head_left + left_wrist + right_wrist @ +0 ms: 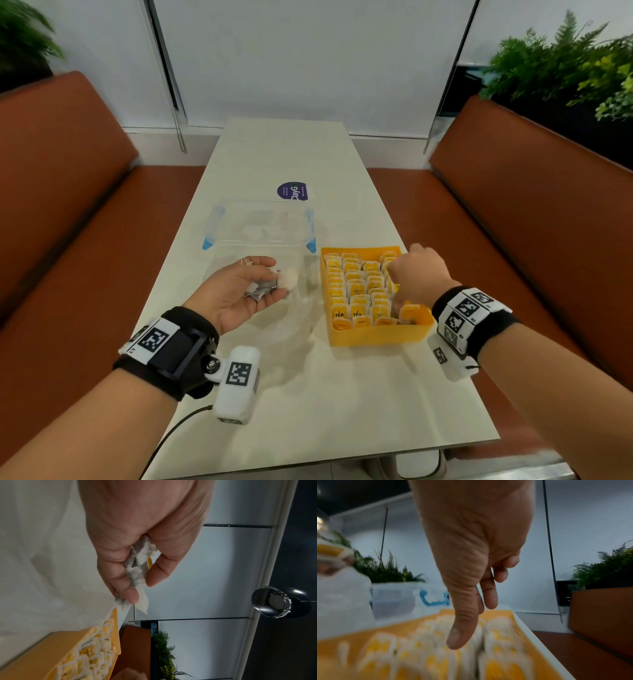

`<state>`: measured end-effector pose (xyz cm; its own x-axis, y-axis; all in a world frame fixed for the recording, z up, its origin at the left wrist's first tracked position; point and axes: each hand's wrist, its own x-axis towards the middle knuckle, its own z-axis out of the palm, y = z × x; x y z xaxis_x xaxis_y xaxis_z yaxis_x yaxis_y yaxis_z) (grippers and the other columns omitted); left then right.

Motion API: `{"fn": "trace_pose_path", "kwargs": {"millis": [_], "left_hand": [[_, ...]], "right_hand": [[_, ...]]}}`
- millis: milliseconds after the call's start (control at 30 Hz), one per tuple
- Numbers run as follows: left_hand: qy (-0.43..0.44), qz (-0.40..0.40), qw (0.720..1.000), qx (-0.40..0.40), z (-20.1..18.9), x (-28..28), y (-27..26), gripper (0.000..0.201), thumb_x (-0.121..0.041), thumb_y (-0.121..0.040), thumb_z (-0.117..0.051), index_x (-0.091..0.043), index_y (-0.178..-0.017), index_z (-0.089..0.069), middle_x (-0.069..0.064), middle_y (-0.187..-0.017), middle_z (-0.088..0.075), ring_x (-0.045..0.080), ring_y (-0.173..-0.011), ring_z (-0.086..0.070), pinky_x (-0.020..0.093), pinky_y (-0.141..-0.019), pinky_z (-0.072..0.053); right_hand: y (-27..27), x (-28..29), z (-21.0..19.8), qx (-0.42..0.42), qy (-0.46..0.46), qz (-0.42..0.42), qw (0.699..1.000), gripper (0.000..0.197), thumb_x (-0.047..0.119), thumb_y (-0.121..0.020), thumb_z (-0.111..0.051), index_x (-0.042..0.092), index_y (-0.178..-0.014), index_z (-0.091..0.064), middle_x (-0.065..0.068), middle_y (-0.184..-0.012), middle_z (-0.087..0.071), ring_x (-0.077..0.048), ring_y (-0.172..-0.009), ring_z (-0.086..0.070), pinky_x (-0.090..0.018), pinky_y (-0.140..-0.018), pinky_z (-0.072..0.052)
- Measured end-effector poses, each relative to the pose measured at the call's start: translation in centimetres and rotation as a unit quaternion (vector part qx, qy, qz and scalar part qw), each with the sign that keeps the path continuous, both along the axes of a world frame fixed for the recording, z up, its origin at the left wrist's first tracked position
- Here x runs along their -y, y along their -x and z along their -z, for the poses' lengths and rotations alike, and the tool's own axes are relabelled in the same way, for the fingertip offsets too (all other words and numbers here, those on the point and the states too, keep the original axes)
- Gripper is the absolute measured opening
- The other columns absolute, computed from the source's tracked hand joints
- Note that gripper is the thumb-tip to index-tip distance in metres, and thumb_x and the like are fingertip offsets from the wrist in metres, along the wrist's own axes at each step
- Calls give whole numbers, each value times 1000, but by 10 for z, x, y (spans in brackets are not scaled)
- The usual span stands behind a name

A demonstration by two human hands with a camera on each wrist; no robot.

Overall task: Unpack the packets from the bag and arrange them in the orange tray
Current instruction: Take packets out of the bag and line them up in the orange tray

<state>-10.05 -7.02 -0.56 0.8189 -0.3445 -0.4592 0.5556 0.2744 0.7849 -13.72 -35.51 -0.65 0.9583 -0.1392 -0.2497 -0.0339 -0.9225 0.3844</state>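
An orange tray sits on the table's right side, filled with rows of yellow-and-white tea packets. My right hand hovers over the tray's right rows with thumb and fingers pointing straight down; the right wrist view shows nothing held in the right hand. My left hand lies palm up left of the tray, above the clear plastic bag. It grips a small bunch of white-grey packets, which appear crumpled between the thumb and fingers.
A clear plastic box with blue clips stands behind the bag, and a round purple sticker lies beyond it. Brown benches run along both long sides of the narrow white table. Green plants stand at the back corners.
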Motion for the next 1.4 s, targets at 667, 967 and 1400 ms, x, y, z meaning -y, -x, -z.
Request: {"fn": "trace_pose_path", "kwargs": {"millis": [667, 967, 1400], "left_hand": [[13, 21, 1000, 15, -10, -12, 11, 24, 12, -87, -53, -8, -101, -57, 18, -85, -71, 30, -75, -73, 30, -59, -60], [-18, 93, 995, 34, -11, -14, 14, 28, -27, -72, -71, -14, -95, -63, 12, -93, -73, 28, -85, -71, 29, -67, -60], [-21, 52, 998, -12, -7, -11, 7, 20, 4, -88, -55, -5, -105, -60, 18, -93, -64, 36, -83, -68, 31, -61, -60]], "right_hand": [[-9, -126, -30, 176, -389, -271, 863, 12, 8, -84, -65, 9, -93, -72, -7, -97, -64, -25, -92, -59, -39, -79, -50], [-4, -120, -44, 135, -524, -121, 832, 14, 11, -87, -66, 11, -101, -68, 1, -77, -62, -7, -68, -54, -23, -70, -47], [20, -32, -62, 82, -284, -22, 955, 9, 15, -83, -69, 17, -92, -69, 11, -72, -59, -9, -71, -57, -20, -63, -42]]}}
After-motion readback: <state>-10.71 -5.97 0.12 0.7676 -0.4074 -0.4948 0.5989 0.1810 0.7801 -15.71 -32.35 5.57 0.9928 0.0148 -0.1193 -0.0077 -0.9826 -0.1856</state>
